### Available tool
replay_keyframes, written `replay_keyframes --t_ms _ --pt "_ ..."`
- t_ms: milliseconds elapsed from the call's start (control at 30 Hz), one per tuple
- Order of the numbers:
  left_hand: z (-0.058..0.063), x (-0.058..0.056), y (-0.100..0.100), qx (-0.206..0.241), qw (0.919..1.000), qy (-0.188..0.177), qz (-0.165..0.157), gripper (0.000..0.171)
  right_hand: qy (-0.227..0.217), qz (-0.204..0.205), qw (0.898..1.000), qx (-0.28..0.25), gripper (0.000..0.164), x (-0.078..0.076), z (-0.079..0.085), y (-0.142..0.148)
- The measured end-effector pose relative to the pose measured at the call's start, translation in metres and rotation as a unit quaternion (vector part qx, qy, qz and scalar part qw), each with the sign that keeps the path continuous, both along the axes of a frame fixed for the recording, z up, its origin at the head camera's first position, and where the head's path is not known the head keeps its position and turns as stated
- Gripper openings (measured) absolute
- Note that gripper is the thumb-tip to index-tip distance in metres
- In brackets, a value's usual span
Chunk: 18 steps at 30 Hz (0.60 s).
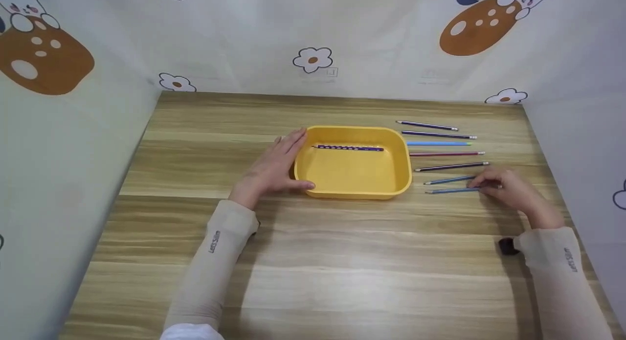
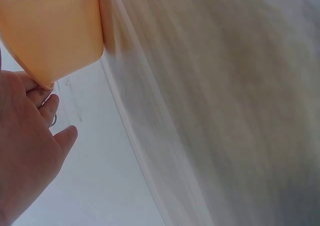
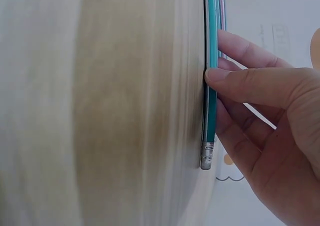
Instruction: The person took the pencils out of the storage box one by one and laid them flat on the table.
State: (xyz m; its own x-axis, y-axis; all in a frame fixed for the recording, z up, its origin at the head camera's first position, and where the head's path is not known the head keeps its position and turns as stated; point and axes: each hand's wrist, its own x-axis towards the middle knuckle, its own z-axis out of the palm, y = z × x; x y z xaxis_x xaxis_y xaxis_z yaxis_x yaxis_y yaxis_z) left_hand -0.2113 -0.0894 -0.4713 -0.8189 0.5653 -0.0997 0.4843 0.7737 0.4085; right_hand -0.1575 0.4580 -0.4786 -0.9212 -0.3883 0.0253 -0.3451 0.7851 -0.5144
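Note:
A yellow plastic tray (image 1: 352, 195) sits mid-table with a dark blue pencil (image 1: 349, 148) lying inside it. My left hand (image 1: 271, 171) rests against its left end, fingers extended along the far left corner and thumb over the near left rim. In the left wrist view the fingertips touch the rim of the tray (image 2: 55, 31). On the right, my right hand (image 1: 511, 191) pinches the nearest blue pencil (image 1: 450, 190) toward its eraser end. The right wrist view shows the thumb on this teal-looking pencil (image 3: 211, 116), with its metal ferrule and eraser below the fingers.
Right of the tray, several pencils lie in a column: another blue pencil (image 1: 447, 180), a dark one (image 1: 450, 167), a red one (image 1: 447, 154), a light blue one (image 1: 437, 143) and two dark blue ones (image 1: 437, 134) farther back. Patterned white cloth walls (image 1: 244, 46) border the wooden table (image 1: 318, 271).

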Motion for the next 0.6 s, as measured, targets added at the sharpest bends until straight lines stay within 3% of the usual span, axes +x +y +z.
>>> replay_keyframes --t_ms 600 --pt "-0.001 -0.001 0.001 -0.006 1.0000 0.004 -0.002 0.122 0.008 -0.041 0.999 0.011 0.023 0.011 -0.004 0.006"
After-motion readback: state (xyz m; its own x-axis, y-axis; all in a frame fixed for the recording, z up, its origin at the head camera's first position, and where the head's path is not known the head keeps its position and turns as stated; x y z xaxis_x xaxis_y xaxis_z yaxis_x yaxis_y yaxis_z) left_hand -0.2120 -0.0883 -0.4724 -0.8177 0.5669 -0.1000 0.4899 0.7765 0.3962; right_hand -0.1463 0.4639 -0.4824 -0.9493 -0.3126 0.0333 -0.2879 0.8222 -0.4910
